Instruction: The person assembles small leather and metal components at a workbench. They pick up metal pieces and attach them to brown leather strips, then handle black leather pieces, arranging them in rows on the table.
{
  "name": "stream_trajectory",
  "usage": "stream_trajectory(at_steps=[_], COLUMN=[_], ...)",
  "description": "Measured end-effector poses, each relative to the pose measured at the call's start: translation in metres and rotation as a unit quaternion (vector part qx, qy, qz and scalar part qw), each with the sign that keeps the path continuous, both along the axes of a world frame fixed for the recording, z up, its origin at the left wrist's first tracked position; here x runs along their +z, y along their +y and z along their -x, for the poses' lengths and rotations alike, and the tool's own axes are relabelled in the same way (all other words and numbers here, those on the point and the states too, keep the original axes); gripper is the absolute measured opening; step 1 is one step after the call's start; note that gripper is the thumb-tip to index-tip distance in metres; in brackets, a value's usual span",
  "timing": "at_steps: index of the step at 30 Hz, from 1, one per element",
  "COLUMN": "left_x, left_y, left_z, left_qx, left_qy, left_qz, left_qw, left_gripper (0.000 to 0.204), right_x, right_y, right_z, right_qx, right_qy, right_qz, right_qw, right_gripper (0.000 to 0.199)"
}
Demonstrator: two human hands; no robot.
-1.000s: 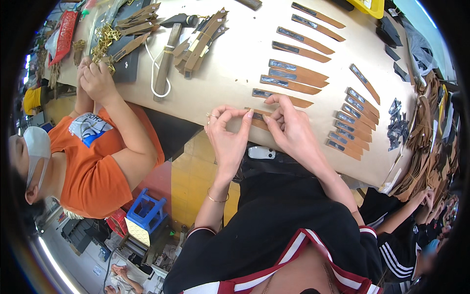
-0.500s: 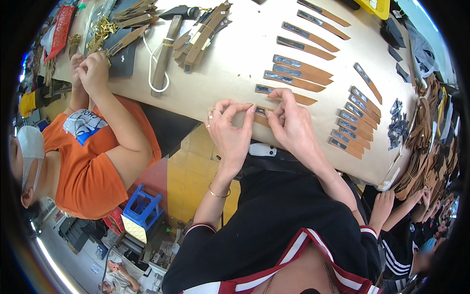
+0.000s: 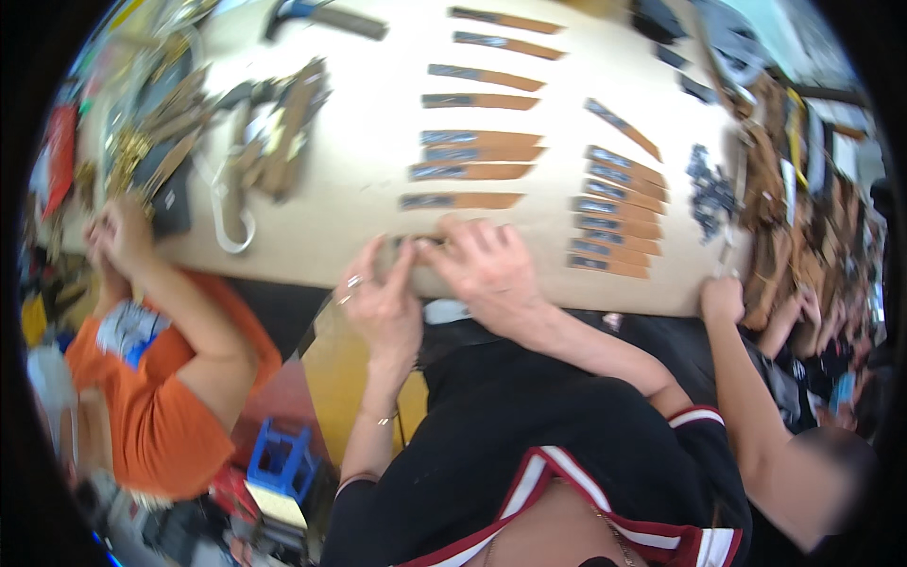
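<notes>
At the table's near edge, both hands are at a small brown leather strap with a dark end, mostly hidden by fingers and blurred. My left hand, wearing rings, pinches one end between thumb and fingers. My right hand is closed on the other side, thumb and index fingertip meeting at the strap. Just beyond lies a column of brown straps with dark, shiny strips on their left ends. A second group of such straps is fanned out to the right.
Farther right is a pile of small dark strips. Strap bundles, a white cord and a hammer lie at left. A co-worker's hands work there; another person's hand rests at the right edge.
The whole view has shifted, so the straps appear farther left and more of the right-hand person's arm shows. Both my hands stay at the strap, the right one now turned flatter over it.
</notes>
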State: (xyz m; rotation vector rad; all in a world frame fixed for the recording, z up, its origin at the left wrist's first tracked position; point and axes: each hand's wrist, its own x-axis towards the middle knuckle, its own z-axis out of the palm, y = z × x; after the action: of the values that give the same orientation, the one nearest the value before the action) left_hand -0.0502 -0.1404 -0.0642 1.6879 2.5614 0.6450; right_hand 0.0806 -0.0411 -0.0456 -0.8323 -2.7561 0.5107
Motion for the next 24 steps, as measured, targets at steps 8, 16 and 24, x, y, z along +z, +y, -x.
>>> stream_trajectory(at_steps=[8,16,24], left_x=[0.004,0.008,0.039], left_y=[0.0,0.015,0.07], left_z=[0.0,0.004,-0.005], left_qx=[-0.046,-0.026,-0.085], left_qy=[0.067,0.041,-0.031], left_qz=[0.035,0.047,-0.08], left_qw=[0.996,0.998,0.993], left_gripper=[0.044,0.049,0.046], right_x=[0.004,0.01,-0.001], right_y=[0.014,0.132,0.169], right_z=[-0.043,-0.169,-0.205], right_qx=[-0.036,-0.563,-0.616], right_qy=[-0.011,0.088,-0.024], right_qz=[-0.076,-0.044,0.009], right_qw=[0.996,0.82,0.787], right_gripper=[0.034,0.026,0.038])
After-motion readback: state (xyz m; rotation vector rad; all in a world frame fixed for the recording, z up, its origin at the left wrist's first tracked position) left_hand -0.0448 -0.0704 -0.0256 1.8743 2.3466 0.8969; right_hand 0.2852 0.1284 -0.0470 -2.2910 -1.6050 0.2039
